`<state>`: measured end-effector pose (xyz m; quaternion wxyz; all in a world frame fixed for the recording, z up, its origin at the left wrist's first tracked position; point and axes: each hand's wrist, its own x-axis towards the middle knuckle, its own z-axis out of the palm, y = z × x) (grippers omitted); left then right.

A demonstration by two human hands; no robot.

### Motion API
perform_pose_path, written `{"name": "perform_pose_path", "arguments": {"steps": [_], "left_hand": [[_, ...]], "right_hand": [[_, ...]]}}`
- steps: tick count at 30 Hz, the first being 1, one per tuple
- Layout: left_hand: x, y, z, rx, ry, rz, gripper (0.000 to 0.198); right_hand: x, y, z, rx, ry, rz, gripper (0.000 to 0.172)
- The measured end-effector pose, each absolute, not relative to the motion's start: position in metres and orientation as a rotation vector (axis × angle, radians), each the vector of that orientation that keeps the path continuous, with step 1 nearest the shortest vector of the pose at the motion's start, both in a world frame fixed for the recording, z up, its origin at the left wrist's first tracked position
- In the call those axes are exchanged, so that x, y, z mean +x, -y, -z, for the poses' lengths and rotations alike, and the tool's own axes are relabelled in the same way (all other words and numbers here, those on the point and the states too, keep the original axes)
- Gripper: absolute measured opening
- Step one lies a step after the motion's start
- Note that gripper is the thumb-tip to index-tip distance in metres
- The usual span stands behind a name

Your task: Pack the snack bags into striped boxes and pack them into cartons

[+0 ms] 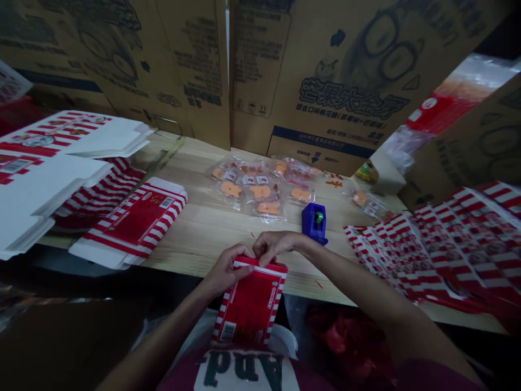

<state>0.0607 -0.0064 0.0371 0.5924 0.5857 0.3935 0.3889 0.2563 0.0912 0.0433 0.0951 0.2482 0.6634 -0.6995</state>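
Observation:
A red carton with red-and-white striped sides (252,304) leans upright against my body at the table's front edge, its printed panel and barcode facing up. My left hand (228,269) grips its upper left corner, thumb lying across the front. With bent fingers pressed together, my right hand (274,247) pinches the carton's top edge, where the closing flap is. The fingertips partly hide that edge. Just beyond my right wrist stands a blue tape dispenser (313,222) with a green roll core.
Clear packets with orange shapes (259,191) lie mid-table. On the left are flattened striped cartons (140,217) and a stack of white-backed ones (61,179). Several striped cartons (439,244) stand in rows at right. Large cardboard boxes (325,81) wall off the back.

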Motion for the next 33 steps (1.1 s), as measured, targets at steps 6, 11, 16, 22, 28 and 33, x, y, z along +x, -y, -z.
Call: {"name": "perform_pose_path", "arguments": {"steps": [6, 11, 16, 22, 28, 33], "left_hand": [[0.06, 0.016, -0.036, 1.079, -1.008, -0.898, 0.033], [0.041, 0.022, -0.08, 1.09, -1.209, -1.111, 0.029], [0.045, 0.035, -0.094, 1.862, -1.171, -1.42, 0.03], [0.075, 0.057, 0.019, 2.577, -0.898, -0.932, 0.052], [0.067, 0.07, 0.036, 2.477, -0.865, -0.833, 0.08], [0.051, 0.054, 0.026, 2.362, -1.2, -1.155, 0.062]], "right_hand": [[0.26, -0.066, -0.019, 0.973, -1.592, 2.624, 0.044], [0.274, -0.068, -0.029, 1.465, -1.818, 2.661, 0.034], [0.29, -0.067, -0.032, 1.542, -1.62, 2.873, 0.05], [0.275, -0.045, -0.005, 1.441, -1.574, 2.884, 0.047], [0.269, -0.043, 0.013, 1.497, -1.724, 2.81, 0.042], [0.27, -0.038, 0.012, 1.487, -1.721, 2.861, 0.04]]}}
